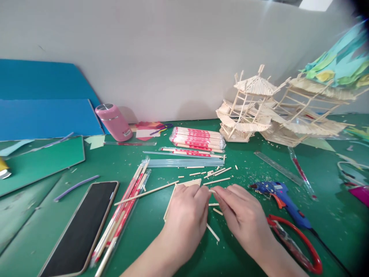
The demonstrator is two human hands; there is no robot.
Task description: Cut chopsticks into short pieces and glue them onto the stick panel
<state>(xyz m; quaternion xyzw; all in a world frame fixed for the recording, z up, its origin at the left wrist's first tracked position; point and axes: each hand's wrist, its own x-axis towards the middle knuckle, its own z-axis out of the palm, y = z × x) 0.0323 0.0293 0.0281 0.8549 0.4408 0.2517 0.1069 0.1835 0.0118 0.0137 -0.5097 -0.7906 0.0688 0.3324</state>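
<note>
My left hand (187,207) is closed, its fingertips curled together over a small panel of glued wooden sticks (188,182) that it partly covers. Close beside it, my right hand (239,207) pinches with thumb and forefinger. A short pale wooden stick (212,191) shows between the two hands, and both appear to grip it; most of it is hidden by the fingers. Cut stick pieces (217,172) lie scattered just beyond the hands. One long chopstick (147,193) rests slantwise to the left of the panel.
A blue glue gun (284,200) and red-handled cutters (300,246) lie at right. Wrapped chopsticks (123,215) and a phone (80,231) are at left. Behind stand a pink flask (114,122), a chopstick bundle (197,139), glue sticks (184,163) and a stick-built pavilion (248,104).
</note>
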